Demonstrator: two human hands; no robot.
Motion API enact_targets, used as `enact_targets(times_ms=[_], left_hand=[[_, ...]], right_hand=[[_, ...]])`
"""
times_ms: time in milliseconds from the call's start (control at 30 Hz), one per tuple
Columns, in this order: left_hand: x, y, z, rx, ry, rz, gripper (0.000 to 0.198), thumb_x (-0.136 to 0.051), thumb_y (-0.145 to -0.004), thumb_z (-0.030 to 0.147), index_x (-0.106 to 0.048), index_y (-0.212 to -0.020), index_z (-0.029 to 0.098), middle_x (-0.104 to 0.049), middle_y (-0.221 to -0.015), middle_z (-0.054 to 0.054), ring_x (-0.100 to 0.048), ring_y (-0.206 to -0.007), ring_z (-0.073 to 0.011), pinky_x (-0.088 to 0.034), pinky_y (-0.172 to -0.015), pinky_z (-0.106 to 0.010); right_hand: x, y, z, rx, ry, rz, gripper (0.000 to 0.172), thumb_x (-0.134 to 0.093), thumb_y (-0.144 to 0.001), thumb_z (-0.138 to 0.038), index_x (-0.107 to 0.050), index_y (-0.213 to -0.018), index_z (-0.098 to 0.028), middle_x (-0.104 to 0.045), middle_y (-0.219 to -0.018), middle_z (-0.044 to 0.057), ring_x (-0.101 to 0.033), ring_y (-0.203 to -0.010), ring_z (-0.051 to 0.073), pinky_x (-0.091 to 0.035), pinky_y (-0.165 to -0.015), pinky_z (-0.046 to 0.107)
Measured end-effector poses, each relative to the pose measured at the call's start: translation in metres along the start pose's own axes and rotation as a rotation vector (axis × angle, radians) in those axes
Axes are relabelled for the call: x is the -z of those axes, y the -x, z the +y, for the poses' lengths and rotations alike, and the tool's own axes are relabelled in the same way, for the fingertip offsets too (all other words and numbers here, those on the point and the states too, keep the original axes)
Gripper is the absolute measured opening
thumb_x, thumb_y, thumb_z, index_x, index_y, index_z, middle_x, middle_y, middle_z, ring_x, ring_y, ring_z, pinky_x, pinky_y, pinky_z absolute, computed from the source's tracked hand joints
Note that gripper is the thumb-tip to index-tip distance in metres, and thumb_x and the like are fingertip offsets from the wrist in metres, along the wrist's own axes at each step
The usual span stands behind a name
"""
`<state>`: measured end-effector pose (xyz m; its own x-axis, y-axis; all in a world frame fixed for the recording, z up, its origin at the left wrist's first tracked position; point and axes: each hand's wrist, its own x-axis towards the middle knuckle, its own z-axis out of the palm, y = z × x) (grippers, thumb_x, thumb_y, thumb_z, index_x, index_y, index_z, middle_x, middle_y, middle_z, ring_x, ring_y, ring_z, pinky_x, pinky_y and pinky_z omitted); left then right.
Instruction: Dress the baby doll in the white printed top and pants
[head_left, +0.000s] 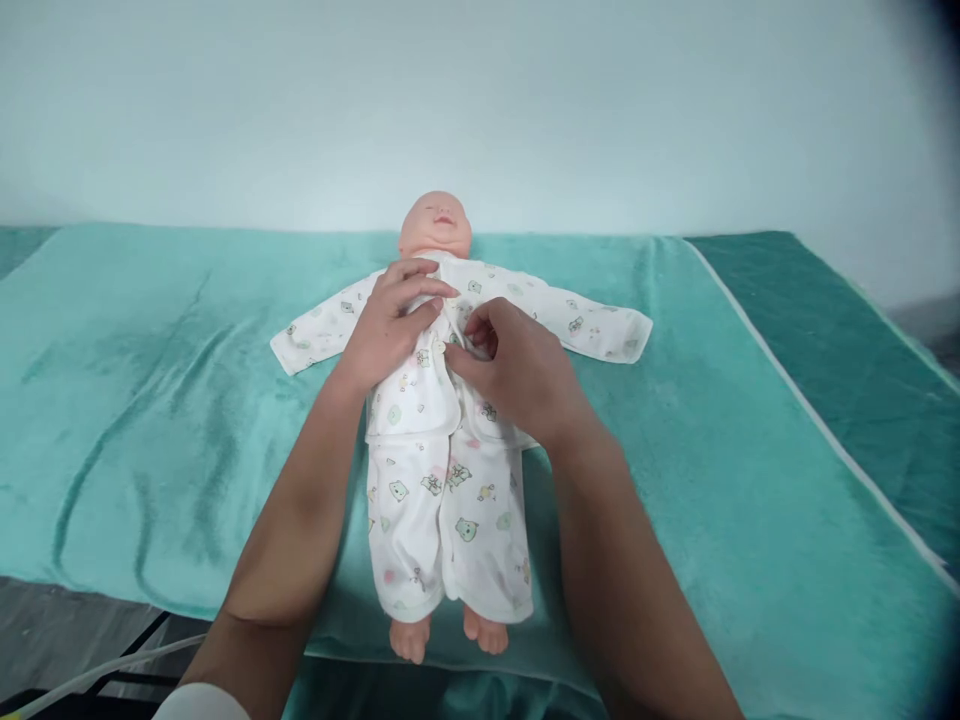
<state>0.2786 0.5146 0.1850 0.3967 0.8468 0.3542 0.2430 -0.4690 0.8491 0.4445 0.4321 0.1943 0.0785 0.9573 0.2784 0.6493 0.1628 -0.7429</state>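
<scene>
A baby doll (435,222) lies on its back, head away from me, bare feet toward me. It wears a white printed baby shirt (412,395) with long sleeves spread to both sides, and matching trousers (409,510). My left hand (391,322) rests on the shirt's chest, fingers stretched out and spread near the front opening. At that opening my right hand (521,365) is closed, its thumb and curled fingers at the shirt's front edge. A small round fastener shows between the hands. What lies under the right fingers is partly hidden.
A turquoise plush cloth (187,430) with some creases covers the table under the doll. A darker green cloth (840,370) with a pale edge lies at the right. Behind stands a pale wall (480,100). A white cable (127,660) runs at the lower left.
</scene>
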Motion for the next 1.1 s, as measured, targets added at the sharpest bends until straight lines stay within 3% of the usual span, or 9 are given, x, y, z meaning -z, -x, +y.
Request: enact_targets(times_ms=[133, 267, 400, 633, 800, 967, 1100], left_hand=[[0.000, 0.001, 0.003, -0.004, -0.005, 0.046, 0.008, -0.066, -0.092, 0.027, -0.074, -0.091, 0.029, -0.063, -0.135, -0.002, -0.054, -0.137, -0.0257, -0.043, -0.119, -0.045], [0.008, 0.007, 0.012, -0.022, 0.006, 0.068, 0.010, -0.067, -0.093, 0.030, -0.070, -0.084, 0.026, -0.070, -0.113, -0.002, -0.064, -0.117, -0.0225, -0.050, -0.108, -0.041], [0.019, 0.014, 0.023, -0.008, -0.044, -0.105, 0.015, -0.073, -0.089, 0.038, -0.074, -0.082, 0.026, -0.071, -0.096, -0.003, -0.064, -0.091, -0.0196, -0.053, -0.087, -0.037], [0.026, 0.016, 0.029, 0.003, -0.109, -0.309, 0.010, -0.079, -0.083, 0.035, -0.076, -0.081, 0.026, -0.066, -0.102, -0.003, -0.062, -0.090, -0.0178, -0.050, -0.078, -0.032], [0.024, 0.016, 0.029, -0.018, -0.046, -0.258, 0.016, -0.078, -0.085, 0.036, -0.073, -0.079, 0.022, -0.068, -0.095, -0.003, -0.059, -0.081, -0.0142, -0.049, -0.072, -0.029], [0.017, 0.020, 0.033, 0.110, 0.194, -0.170, 0.024, -0.081, -0.083, 0.042, -0.074, -0.084, 0.020, -0.062, -0.069, 0.000, -0.055, -0.061, -0.0110, -0.041, -0.055, -0.026], [0.014, 0.019, 0.034, 0.161, 0.305, -0.172, 0.027, -0.085, -0.079, 0.043, -0.075, -0.082, 0.018, -0.067, -0.068, -0.001, -0.061, -0.063, -0.0115, -0.049, -0.060, -0.025]], right_hand=[[0.004, 0.004, -0.007, 0.054, 0.095, 0.032, 0.021, -0.064, -0.082, -0.020, -0.047, -0.070, -0.023, -0.056, -0.069, 0.000, -0.042, -0.062, 0.014, -0.029, -0.060, 0.031], [0.009, 0.003, -0.006, -0.040, -0.106, -0.038, 0.019, -0.065, -0.086, -0.024, -0.055, -0.069, -0.021, -0.057, -0.065, -0.001, -0.046, -0.061, 0.013, -0.034, -0.059, 0.030], [0.014, 0.000, 0.003, -0.169, -0.467, -0.085, 0.026, -0.073, -0.086, -0.043, -0.062, -0.076, -0.021, -0.054, -0.061, -0.004, -0.045, -0.054, 0.010, -0.035, -0.052, 0.027], [0.013, -0.001, 0.010, -0.203, -0.674, -0.173, 0.033, -0.085, -0.077, -0.049, -0.070, -0.083, -0.020, -0.059, -0.063, -0.003, -0.051, -0.054, 0.009, -0.044, -0.051, 0.026], [0.012, -0.001, 0.005, -0.193, -0.796, -0.201, 0.036, -0.090, -0.072, -0.046, -0.073, -0.089, -0.019, -0.063, -0.069, -0.002, -0.056, -0.059, 0.009, -0.046, -0.052, 0.023], [0.009, -0.001, 0.003, -0.200, -0.916, -0.132, 0.035, -0.092, -0.071, -0.044, -0.070, -0.084, -0.021, -0.059, -0.067, -0.004, -0.054, -0.057, 0.007, -0.046, -0.051, 0.020], [0.007, -0.002, 0.002, -0.199, -0.937, -0.103, 0.034, -0.092, -0.070, -0.042, -0.068, -0.084, -0.022, -0.059, -0.069, -0.005, -0.053, -0.056, 0.006, -0.048, -0.051, 0.020]])
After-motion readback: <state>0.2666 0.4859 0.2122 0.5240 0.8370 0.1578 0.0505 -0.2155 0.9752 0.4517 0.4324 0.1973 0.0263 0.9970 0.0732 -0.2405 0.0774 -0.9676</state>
